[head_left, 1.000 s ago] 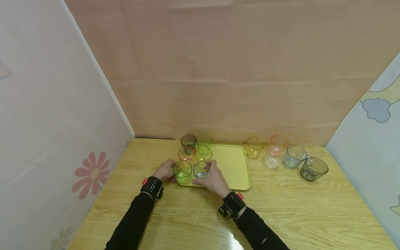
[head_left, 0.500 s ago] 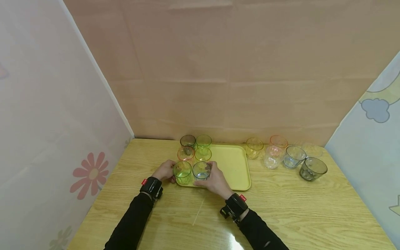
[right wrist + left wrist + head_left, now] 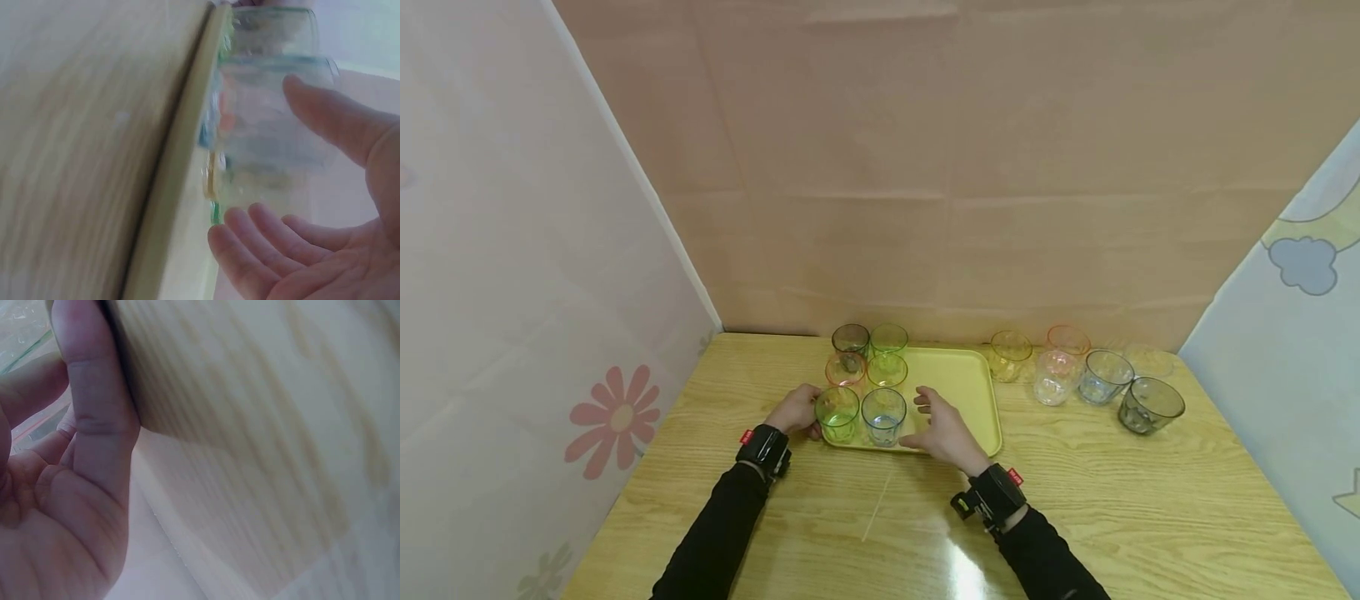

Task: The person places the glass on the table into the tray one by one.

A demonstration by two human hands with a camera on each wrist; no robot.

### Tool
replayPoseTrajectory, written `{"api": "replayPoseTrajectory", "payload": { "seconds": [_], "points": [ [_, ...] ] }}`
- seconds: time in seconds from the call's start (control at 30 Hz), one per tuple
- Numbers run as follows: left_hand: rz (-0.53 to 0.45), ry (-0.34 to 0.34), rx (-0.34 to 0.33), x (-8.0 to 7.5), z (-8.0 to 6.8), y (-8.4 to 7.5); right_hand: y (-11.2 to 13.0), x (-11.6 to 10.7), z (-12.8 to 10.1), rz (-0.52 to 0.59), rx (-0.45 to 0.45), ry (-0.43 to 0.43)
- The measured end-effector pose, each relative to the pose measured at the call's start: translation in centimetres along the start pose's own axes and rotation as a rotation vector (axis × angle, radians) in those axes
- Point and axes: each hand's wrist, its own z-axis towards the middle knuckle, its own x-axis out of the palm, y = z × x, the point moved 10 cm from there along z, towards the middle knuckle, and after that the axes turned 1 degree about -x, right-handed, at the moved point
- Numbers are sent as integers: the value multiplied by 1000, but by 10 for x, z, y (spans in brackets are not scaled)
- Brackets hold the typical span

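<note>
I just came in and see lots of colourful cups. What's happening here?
A person is arranging small see-through coloured glasses on a flat yellow plastic tray on a wooden table. Six glasses stand in pairs on its left side. The left hand holds the green glass at the front corner. The right hand is open, beside the blue glass but not touching it. Six more glasses, among them a dark grey glass, wait on the table to the right.

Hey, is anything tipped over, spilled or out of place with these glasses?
Nothing stands out. Six glasses stand upright in neat pairs on the yellow tray; the rest stand upright on the table, beside it. No spill or breakage shows.
</note>
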Motion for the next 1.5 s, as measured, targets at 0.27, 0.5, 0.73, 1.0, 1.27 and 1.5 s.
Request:
{"api": "replayPoseTrajectory", "payload": {
  "seconds": [0.27,0.5,0.73,1.0,1.27,1.5],
  "points": [
    [-5,-2,0,-2,-1,-1,-14,-28,-2,6,23,-27],
    [11,-6,-12,-1,0,2,-19,-56,-8,43,-20,-96],
    [-10,9,5,-1,1,2,-39,-96,-16,107,-172,-277],
    [-36,31,7,-3,1,3,-48,-151,-37,126,-161,-457],
    [-16,39,-18,-5,2,7,-89,-205,-59,185,-134,-699],
    [-27,53,-29,-6,2,9,-82,-236,-92,45,27,-889]
  ]
}}
